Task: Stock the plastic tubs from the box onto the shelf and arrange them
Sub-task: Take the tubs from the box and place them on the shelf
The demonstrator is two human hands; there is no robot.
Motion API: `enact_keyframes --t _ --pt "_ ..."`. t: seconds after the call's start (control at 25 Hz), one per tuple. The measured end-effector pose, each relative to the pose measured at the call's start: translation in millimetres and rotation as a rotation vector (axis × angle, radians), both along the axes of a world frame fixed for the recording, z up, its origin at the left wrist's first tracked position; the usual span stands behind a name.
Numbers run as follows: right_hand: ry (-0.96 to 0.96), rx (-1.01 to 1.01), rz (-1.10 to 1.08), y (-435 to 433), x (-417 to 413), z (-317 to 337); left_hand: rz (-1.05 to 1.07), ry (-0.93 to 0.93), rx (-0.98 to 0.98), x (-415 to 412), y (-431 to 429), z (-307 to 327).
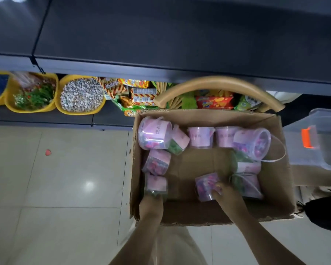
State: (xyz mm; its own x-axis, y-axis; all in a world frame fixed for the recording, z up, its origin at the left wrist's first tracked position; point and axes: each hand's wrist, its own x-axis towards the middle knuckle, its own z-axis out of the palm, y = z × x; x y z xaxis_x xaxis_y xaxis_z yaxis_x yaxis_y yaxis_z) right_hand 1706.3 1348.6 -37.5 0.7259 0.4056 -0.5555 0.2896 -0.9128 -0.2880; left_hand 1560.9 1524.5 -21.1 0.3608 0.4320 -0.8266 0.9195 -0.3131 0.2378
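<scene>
Left grip (151,204): we hold a tub (156,185) in the box's (199,115) near-left corner.
Right grip (225,195): we hold a second tub (206,185) toward the near edge.
Other tubs (200,137): along the far wall.

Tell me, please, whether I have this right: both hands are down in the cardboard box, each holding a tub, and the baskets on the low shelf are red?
Not quite: the head view shows the baskets are yellow, not red. The rest stands: in the cardboard box, the left hand holds a green-filled tub and the right hand a pink-filled tub.
</scene>
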Motion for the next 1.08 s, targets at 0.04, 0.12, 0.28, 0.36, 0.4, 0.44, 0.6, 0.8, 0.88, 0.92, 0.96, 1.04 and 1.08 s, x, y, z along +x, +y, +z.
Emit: enact_keyframes --t 0.04,0.12,0.28,0.36,0.4,0.44,0.6,0.8,0.88,0.92,0.96,1.04,1.08 --pt "0.005 0.009 -0.008 -3.0 4.2 -6.7 0.036 0.031 -0.002 2.7 -3.1 -2.7" --pt "0.02 0.013 -0.013 -8.7 13.5 -23.2 0.146 0.092 0.009 8.9 -10.8 -12.7" --pt "0.024 -0.021 -0.041 -11.7 30.2 -54.0 0.355 0.235 -0.012 24.2 -14.1 -34.2" --pt "0.035 -0.025 -0.06 -8.6 35.5 -67.5 0.511 0.222 -0.004 31.4 -14.5 -45.6" --pt "0.043 -0.028 -0.06 -6.6 36.6 -72.5 0.6 0.246 -0.045 37.4 -17.0 -48.4" --pt "0.06 -0.036 -0.079 -4.0 36.6 -74.3 0.638 0.241 -0.055 41.5 -19.8 -50.8" --pt "0.18 0.007 -0.141 0.6 36.8 -79.7 0.949 0.277 -0.092 53.7 -28.1 -58.1" --pt "0.313 0.019 -0.1 4.1 45.8 -82.4 0.848 0.286 0.059 62.2 -17.3 -78.6" --pt "0.346 -0.01 -0.099 5.0 51.5 -81.2 0.8 0.346 0.065 66.7 -18.5 -78.8" --pt "0.357 -0.015 -0.116 5.1 53.0 -80.3 0.811 0.345 0.051 63.9 -22.0 -74.0" --pt "0.363 -0.032 -0.161 4.6 53.3 -80.6 0.901 0.322 0.028 61.8 -24.3 -71.0" --pt "0.36 -0.049 -0.309 2.1 50.4 -82.3 1.053 0.282 -0.016 58.0 -24.3 -68.1" --pt "0.352 -0.056 -0.399 -0.2 48.0 -84.1 1.04 0.264 -0.032 58.1 -23.0 -63.5"
